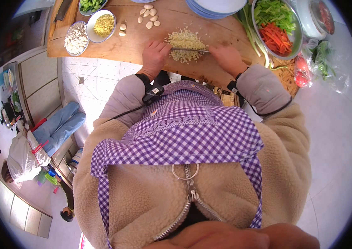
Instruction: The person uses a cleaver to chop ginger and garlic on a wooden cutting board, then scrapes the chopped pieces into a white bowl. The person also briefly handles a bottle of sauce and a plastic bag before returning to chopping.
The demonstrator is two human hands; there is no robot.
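On the wooden board, a knife lies edge-on across a heap of minced garlic. My right hand is closed around its handle end at the right. At the other end, the fingers of my left hand grip the blade's tip end. Whole garlic cloves are scattered beyond my left hand, with a few more cloves beside a white bowl of yellow minced food. A small dish of chopped pale food stands left of that bowl.
A metal bowl with carrot strips and chopped green stalks stands right, beside green onions. Stacked plates and a bowl of chopped greens are farther back. Another knife lies far left. Bagged vegetables are at right. Two other people are left.
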